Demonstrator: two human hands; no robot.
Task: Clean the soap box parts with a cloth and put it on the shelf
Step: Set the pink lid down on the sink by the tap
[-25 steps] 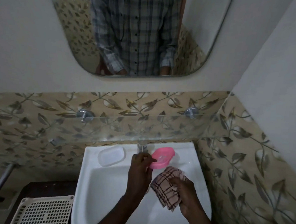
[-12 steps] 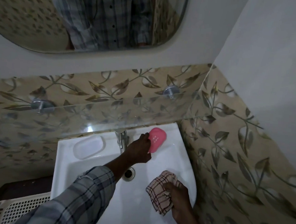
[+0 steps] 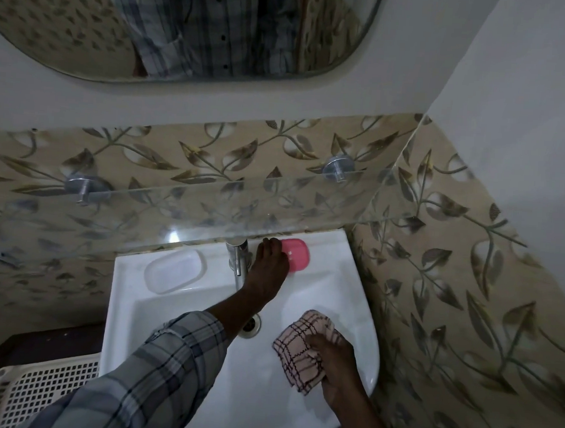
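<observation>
My left hand (image 3: 268, 266) reaches across the white sink (image 3: 359, 334) and grips the pink soap box part (image 3: 297, 254) at the sink's back right ledge, just under the glass shelf (image 3: 209, 206). The pink part looks to be resting on or just above the ledge. A clear soap box part (image 3: 173, 271) lies on the back left ledge. My right hand (image 3: 334, 366) holds a bunched pink checked cloth (image 3: 299, 350) over the basin's right side.
A chrome tap (image 3: 238, 257) stands at the back centre, close to my left wrist. The drain (image 3: 251, 324) lies below it. A white perforated basket (image 3: 42, 394) sits lower left. A mirror (image 3: 186, 26) hangs above, and tiled walls close in on the right.
My left hand has carried the pink part from next to the cloth back to the sink's rear right ledge. My right hand with the cloth has dropped lower over the basin. The camera has tilted down.
</observation>
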